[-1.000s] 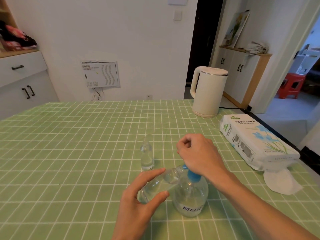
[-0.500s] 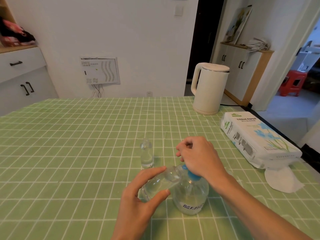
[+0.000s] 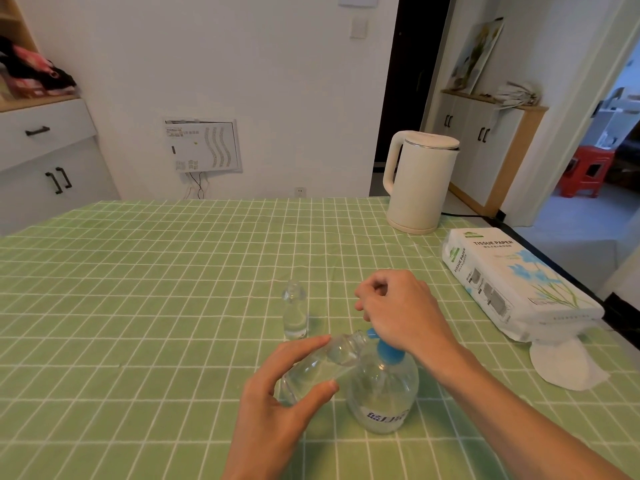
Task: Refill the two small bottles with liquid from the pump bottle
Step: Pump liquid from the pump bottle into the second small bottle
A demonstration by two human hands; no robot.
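The bench (image 3: pixel 138 306) is covered with a green cloth ruled in white squares and runs back to a plain white wall, where a vented panel (image 3: pixel 202 145) hangs with wires trailing below it. A white cupboard (image 3: pixel 52 161) with dark handles stands at the far left, and a dark doorway opens at the far right beside a low sideboard (image 3: pixel 485 147). Further right, a red stool (image 3: pixel 585 171) sits in the next room. On the bench's far right corner stands a cream kettle (image 3: pixel 420 181). Nearer along the right edge lies a pack of tissue paper (image 3: pixel 512 282), with a loose tissue (image 3: pixel 568 365) poking out from under its near end. Nothing lies between these and the middle of the bench, where the upright small bottle (image 3: pixel 295 315) stands alone, just beyond the hands. Near me stands the pump bottle (image 3: pixel 381 396), clear with a blue collar. The right hand (image 3: pixel 401 313) comes in from the lower right and sits on top of it, fingers curled over the pump head and hiding it. The left hand (image 3: pixel 273 403) reaches in from below and grips the tilted small bottle (image 3: pixel 311 368) between thumb and fingers, with the bottle's mouth raised against the blue spout.
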